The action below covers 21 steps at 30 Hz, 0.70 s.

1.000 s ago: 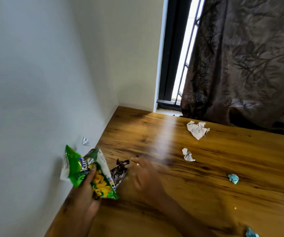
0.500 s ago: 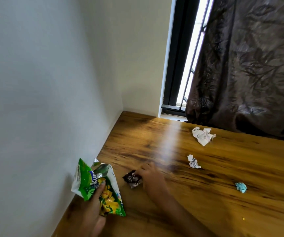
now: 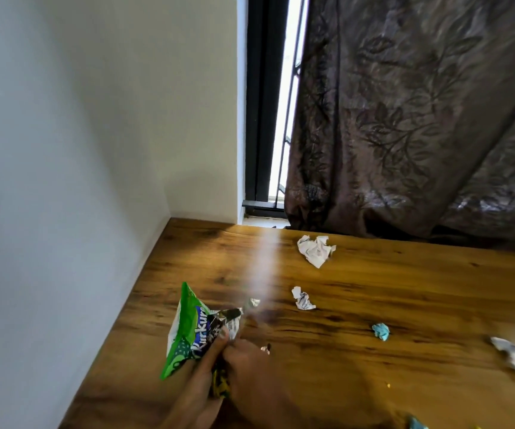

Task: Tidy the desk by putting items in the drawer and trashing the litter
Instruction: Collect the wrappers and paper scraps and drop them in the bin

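Observation:
A green snack bag [image 3: 185,332] with a torn silver top is gripped in my left hand [image 3: 206,360] at the near left of the wooden desk [image 3: 389,388]. My right hand [image 3: 250,370] is pressed against the left one, its fingers curled round a small dark wrapper [image 3: 265,348]; only a shiny tip of it shows. Litter lies on the desk: a large crumpled white paper [image 3: 315,250] near the curtain, a smaller white scrap [image 3: 302,299], a light blue ball [image 3: 380,331] and a blurred white crumple [image 3: 513,357] at the right.
A white wall [image 3: 64,212] runs along the desk's left edge. A dark patterned curtain [image 3: 405,119] hangs over the window at the back. Another blue scrap [image 3: 415,424] peeks in at the bottom edge. No drawer or bin is in view.
My right hand picked the dark wrapper off the desk and carried it back to my left hand and the green bag. The view shifted right, revealing more litter.

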Available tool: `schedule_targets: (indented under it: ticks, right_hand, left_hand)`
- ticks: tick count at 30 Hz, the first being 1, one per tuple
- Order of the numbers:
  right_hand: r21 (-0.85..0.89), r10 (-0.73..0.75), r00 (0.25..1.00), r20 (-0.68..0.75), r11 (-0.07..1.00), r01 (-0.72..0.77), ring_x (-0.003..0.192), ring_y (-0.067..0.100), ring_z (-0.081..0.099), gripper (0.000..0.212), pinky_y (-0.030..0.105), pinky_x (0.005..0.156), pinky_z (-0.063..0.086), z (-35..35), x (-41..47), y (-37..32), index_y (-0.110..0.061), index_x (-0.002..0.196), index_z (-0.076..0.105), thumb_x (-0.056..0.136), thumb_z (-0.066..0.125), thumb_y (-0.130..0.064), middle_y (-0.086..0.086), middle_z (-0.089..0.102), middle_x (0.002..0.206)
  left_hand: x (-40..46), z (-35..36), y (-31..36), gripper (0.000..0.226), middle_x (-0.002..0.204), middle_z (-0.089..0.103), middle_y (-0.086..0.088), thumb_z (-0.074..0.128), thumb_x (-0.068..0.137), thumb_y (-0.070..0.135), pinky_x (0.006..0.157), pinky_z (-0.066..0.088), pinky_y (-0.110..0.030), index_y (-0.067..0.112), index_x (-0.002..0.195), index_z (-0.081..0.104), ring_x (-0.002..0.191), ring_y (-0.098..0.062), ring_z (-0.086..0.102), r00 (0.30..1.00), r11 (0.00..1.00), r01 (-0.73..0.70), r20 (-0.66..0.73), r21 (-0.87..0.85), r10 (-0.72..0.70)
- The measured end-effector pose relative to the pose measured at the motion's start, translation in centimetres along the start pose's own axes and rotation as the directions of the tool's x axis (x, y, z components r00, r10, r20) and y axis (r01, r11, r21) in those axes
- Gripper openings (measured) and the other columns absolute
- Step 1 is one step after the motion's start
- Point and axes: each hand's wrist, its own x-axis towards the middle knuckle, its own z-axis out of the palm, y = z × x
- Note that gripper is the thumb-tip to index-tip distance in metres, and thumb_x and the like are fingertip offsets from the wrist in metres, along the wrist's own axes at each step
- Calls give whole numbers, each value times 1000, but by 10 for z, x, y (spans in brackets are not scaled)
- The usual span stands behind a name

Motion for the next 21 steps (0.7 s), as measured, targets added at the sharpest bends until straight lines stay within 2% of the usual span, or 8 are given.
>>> schedule_targets:
  ticks: [3, 6, 9, 11, 13, 15, 18, 21]
  right_hand:
    - [199, -23, 999, 49, 980, 12, 110, 20, 56, 41, 25, 94, 45, -13, -10, 7, -10, 116, 62, 82, 39, -9, 7, 62, 122]
    - [310, 116, 993, 28, 943, -120, 100, 5, 63, 40, 18, 91, 47, -33, -7, 18, -22, 110, 69, 83, 44, -7, -6, 68, 114]
    - [380, 234, 967, -105, 908, -179, 73, 3, 64, 25, 24, 74, 54, -60, 13, 32, -19, 98, 72, 88, 51, -8, -7, 71, 92]
    - [327, 300, 918, -258, 921, -209, 69, -1, 56, 21, 16, 64, 46, -80, 35, 46, -20, 98, 69, 91, 51, -12, -12, 66, 91]
    - [218, 303, 866, -399, 948, -232, 78, 0, 54, 21, 12, 65, 40, -98, 62, 72, -19, 103, 65, 91, 49, -13, -8, 64, 100]
    - [73, 274, 838, -471, 959, -272, 107, 15, 54, 28, 25, 84, 45, -110, 90, 102, -17, 113, 62, 88, 49, -12, 0, 60, 119]
    - [-143, 397, 851, -345, 873, -466, 139, 33, 20, 49, 49, 111, 24, -119, 121, 146, -27, 137, 42, 90, 49, -19, 2, 23, 154]
    - [-223, 446, 857, -259, 836, -502, 140, 36, 17, 51, 49, 111, 17, -111, 130, 189, -33, 142, 34, 93, 47, -29, 0, 14, 157]
  left_hand:
    - [14, 0, -2, 34, 92, 72, -19, 61, 80, 7, 59, 58, -36, -2, 114, 62, 65, -23, 72, 999, 997, 13, -48, 70, -10]
    - [24, 6, -6, 28, 85, 73, -18, 55, 88, 0, 55, 59, -36, -5, 115, 61, 62, -25, 71, 995, 992, -47, -80, 114, 56]
    - [27, 12, -8, 46, 87, 70, -16, 68, 77, 4, 47, 56, -30, -4, 121, 57, 59, -22, 70, 995, 995, -35, -88, 94, 44]
    - [30, 14, -6, 57, 93, 66, -14, 78, 68, 6, 46, 55, -30, -2, 121, 57, 65, -23, 70, 995, 998, -37, -86, 47, 41]
    - [34, 14, -4, 42, 97, 67, -15, 64, 83, 2, 46, 54, -31, -3, 124, 55, 67, -23, 69, 996, 999, -25, -87, 42, 28]
    - [35, 13, -5, 39, 108, 64, -21, 56, 88, 2, 47, 54, -31, -4, 127, 53, 67, -25, 68, 998, 998, 4, -60, 67, 0]
    - [33, 13, -4, 49, 102, 64, -20, 69, 77, 7, 48, 54, -33, -4, 122, 55, 68, -26, 70, 998, 997, 0, -66, 81, 5]
    - [36, 10, -4, 52, 88, 68, -14, 77, 68, 8, 47, 53, -33, -5, 115, 58, 70, -28, 69, 998, 995, -24, -58, 98, 30]
